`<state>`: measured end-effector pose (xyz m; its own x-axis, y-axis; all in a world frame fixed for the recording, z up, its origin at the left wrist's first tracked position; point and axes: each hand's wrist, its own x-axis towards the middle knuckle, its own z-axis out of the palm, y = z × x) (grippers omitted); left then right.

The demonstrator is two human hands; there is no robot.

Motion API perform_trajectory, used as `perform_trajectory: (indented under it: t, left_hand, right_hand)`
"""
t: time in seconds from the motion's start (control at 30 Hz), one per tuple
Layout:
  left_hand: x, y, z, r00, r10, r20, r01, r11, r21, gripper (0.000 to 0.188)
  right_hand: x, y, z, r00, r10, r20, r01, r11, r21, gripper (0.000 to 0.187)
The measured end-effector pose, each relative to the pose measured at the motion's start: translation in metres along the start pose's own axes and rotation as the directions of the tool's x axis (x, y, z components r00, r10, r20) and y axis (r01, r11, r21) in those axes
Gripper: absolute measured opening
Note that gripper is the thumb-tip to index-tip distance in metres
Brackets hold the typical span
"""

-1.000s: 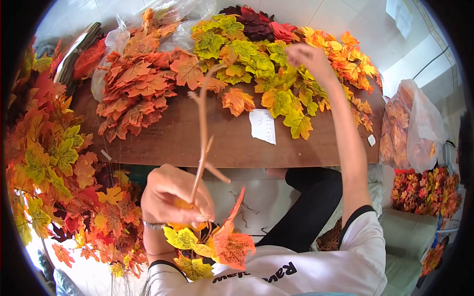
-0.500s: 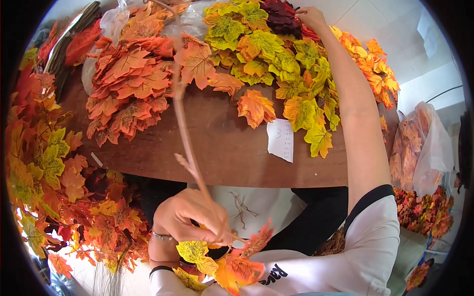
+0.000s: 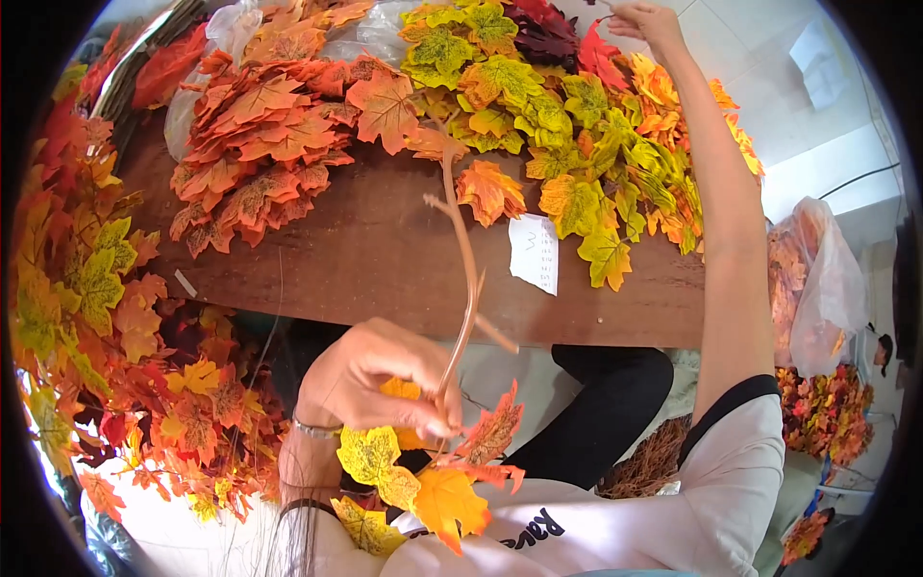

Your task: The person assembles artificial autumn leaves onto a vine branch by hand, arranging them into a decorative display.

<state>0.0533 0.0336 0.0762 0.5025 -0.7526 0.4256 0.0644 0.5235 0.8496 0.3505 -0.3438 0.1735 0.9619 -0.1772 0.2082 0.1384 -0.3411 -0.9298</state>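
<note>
Low in front of my chest, my left hand (image 3: 385, 375) pinches a brown artificial branch (image 3: 465, 250) between thumb and fingers. The bare upper part of the branch, with short side twigs, rises over the table edge. Below the grip hang artificial maple leaves: a yellow one (image 3: 368, 455), an orange one (image 3: 450, 507) and a red one (image 3: 493, 428). At the far right of the table, my stretched-out right hand (image 3: 649, 24) has its fingers pinched together on a red maple leaf (image 3: 600, 56), seemingly by its stem. Dark red leaves (image 3: 546, 34) lie beside it.
Piles of orange-red leaves (image 3: 260, 144), yellow-green leaves (image 3: 519, 96) and a paper slip (image 3: 534, 254) lie on the brown table (image 3: 385, 279). Leafy branches (image 3: 106, 288) crowd the left side. A plastic bag of leaves (image 3: 817, 288) stands at the right.
My right hand has lifted off the dark red pile and moved right, with a red leaf now at its fingers. The branch in my left hand has turned, its tip swinging right.
</note>
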Motion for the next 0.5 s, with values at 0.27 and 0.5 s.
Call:
perform_trajectory:
  t: [0.27,0.5]
  left_hand:
    - [0.006,-0.011,0.025,0.941,-0.095,-0.326,0.049,0.988,-0.148,0.013]
    - [0.014,-0.017,0.054,0.829,0.031,-0.558,-0.035,0.999,0.002,0.010]
  right_hand:
    - [-0.140,0.000,0.018,0.955,0.068,0.287,-0.246,0.721,0.648,0.023]
    - [-0.361,-0.024,0.095,0.929,-0.004,0.370,-0.292,0.607,0.739,0.020]
